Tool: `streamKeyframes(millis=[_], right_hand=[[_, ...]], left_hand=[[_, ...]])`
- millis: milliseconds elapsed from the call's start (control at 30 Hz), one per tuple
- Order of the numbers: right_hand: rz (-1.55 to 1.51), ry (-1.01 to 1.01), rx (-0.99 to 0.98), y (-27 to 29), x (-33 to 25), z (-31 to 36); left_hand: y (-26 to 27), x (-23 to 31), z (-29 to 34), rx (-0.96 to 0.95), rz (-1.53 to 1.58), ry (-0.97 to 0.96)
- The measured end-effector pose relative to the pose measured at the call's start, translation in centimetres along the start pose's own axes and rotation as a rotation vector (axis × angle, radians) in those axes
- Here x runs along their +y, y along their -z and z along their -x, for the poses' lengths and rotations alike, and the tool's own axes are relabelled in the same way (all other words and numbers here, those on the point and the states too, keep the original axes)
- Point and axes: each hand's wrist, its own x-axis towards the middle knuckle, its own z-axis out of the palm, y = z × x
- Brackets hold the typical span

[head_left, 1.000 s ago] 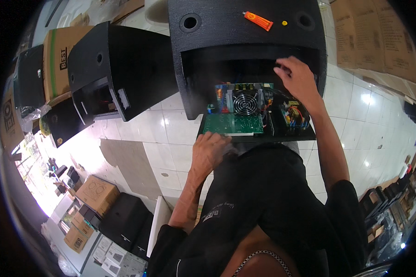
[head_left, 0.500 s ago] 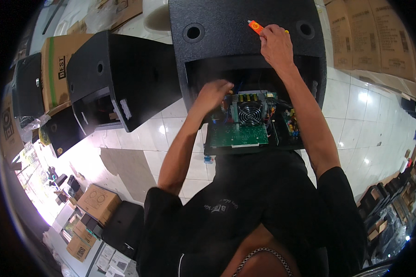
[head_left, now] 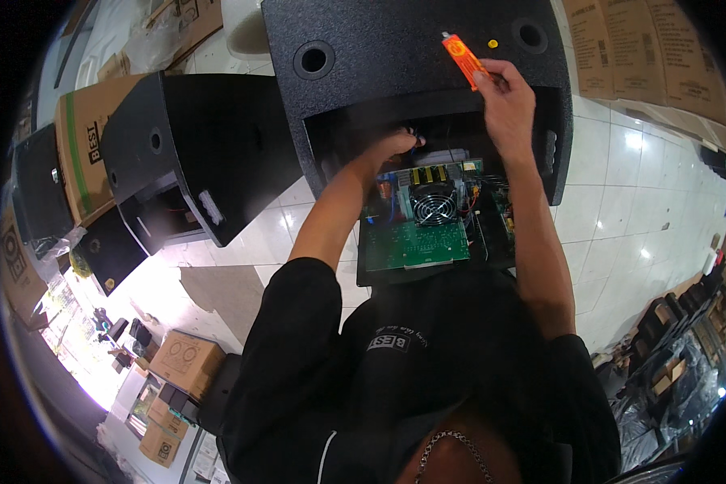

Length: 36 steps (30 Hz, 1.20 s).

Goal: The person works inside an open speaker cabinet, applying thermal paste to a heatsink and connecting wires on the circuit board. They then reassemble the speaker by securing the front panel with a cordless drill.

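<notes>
My right hand [head_left: 509, 109] grips an orange tube [head_left: 461, 60] by its lower end and holds it over the top of a black speaker cabinet [head_left: 379, 48]. The tube's nozzle is bare, pointing up and left. A small yellow cap [head_left: 493, 43] lies on the cabinet top. Inside the cabinet's opening, my left hand [head_left: 395, 145] has its fingers closed on what looks like a thin blue wire [head_left: 418, 144]; the fingertips are partly in shadow. Between my forearms sits an amplifier module with a green circuit board [head_left: 418, 242] and a round fan [head_left: 434, 208].
A second black cabinet [head_left: 226, 137] stands to the left, beside a cardboard box [head_left: 72, 161]. More brown cartons [head_left: 621, 56] stand at the far right. White floor tiles [head_left: 605, 210] show around the cabinet, and plastic-wrapped items [head_left: 677, 379] lie at the lower right.
The tube is now held more fully in view, and the yellow cap lies apart from my right hand on the cabinet. My left hand has reached further right and deeper into the opening.
</notes>
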Motion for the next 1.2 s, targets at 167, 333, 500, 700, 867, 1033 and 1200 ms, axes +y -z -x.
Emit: streamKeyframes(millis=[167,333,500,700,867,1033,1200], right_hand=[[-0.489,-0.267,-0.018,3.6,-0.1,2.6],[-0.651,-0.327,-0.105,5.7,0.8,5.4],[-0.748,-0.407,-0.230,5.8,1.0,6.9],[-0.822,-0.477,-0.347,5.3,-0.3,7.6],[-0.783,-0.489,-0.486,5.0,-1.0,8.0],[-0.719,-0.533,-0.609,4.1,-0.7,8.1],[-0.685,-0.556,-0.622,4.1,-0.6,8.3]], left_hand=[[1.7,0.5,3.5,-0.171,0.167,-0.264],[3.7,2.8,10.6,-0.268,0.171,-0.369],[5.8,4.0,16.7,0.019,-0.012,-0.305],[5.2,2.4,20.4,0.136,0.005,-0.332],[2.2,2.7,20.1,0.168,0.366,-0.472],[1.0,5.8,20.6,0.253,0.342,-0.621],[3.2,2.5,24.5,0.264,0.387,-0.469]])
